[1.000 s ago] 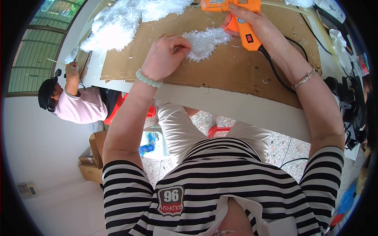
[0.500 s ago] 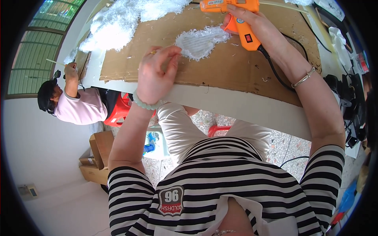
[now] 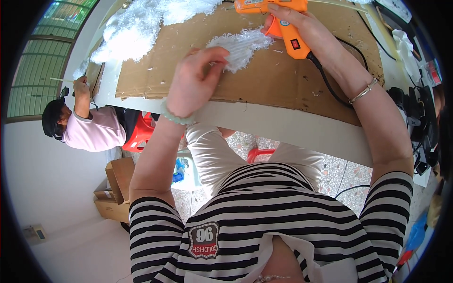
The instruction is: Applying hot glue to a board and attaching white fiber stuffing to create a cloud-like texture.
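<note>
My right hand (image 3: 297,23) is wrapped round an orange hot glue gun (image 3: 296,43). Its nozzle points left, and a black cord runs from the handle. Beside the gun's trigger, a fan-shaped piece of white fluffy fabric (image 3: 243,45) lies on a brown cardboard sheet (image 3: 278,85), ribbed side up with a shaggy edge. My left hand (image 3: 194,82) hovers at that piece's near left edge, thumb and forefinger brought together in a pinch. Slightly blurred, the fingertips cover part of the fabric, and whatever lies between them cannot be made out.
A heap of white fluffy material (image 3: 134,30) sits at the far left of the table. Black devices and cables (image 3: 410,113) crowd the right side. At the left, another person (image 3: 92,127) sits on a red stool (image 3: 139,132). Cardboard boxes (image 3: 115,188) stand on the floor.
My left hand has shifted a little right and over the near left edge of the white fabric. The right hand with the glue gun has barely moved.
</note>
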Demonstrator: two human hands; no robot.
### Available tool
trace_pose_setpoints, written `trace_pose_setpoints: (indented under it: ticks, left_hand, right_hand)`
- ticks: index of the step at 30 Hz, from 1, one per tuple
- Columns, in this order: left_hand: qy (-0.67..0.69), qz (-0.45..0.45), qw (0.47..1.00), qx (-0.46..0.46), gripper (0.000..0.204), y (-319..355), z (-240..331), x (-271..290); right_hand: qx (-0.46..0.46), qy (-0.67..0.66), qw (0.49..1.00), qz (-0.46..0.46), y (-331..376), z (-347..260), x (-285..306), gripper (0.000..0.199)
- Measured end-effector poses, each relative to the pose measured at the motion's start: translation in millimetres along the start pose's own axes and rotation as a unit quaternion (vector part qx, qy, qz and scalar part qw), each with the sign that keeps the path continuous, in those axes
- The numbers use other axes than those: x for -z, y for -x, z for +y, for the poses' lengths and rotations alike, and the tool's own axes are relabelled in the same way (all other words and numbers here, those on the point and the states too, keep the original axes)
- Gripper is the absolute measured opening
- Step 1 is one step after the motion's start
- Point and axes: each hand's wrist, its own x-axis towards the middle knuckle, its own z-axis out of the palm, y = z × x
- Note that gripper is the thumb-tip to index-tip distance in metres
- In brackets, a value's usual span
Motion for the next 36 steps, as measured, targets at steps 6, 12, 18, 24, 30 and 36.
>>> trace_pose_setpoints:
  ticks: [6,12,18,24,30,36]
  left_hand:
    - [0.004,0.053,0.997,0.054,0.016,-13,6,-1]
    - [-0.128,-0.006,0.989,-0.074,0.017,-8,17,2]
    - [-0.156,0.017,0.981,-0.111,0.014,-6,5,-6]
    - [-0.119,0.002,0.993,-0.022,0.007,-13,-1,-9]
    - [-0.020,0.002,0.994,0.103,0.013,-14,-12,-11]
    - [0.023,0.049,0.995,0.086,0.014,-17,-12,-8]
  right_hand:
    - [0.010,-0.030,1.000,0.000,-4,9,5,0.027]
    - [-0.009,0.002,1.000,0.004,0,-1,0,0.027]
    - [-0.005,-0.014,1.000,0.001,1,-4,-2,0.027]
    - [-0.016,-0.015,1.000,0.003,2,-5,-5,0.028]
    - [0.008,-0.026,1.000,0.004,-2,4,1,0.031]
    - [0.026,-0.031,0.999,-0.021,-4,5,-2,0.035]
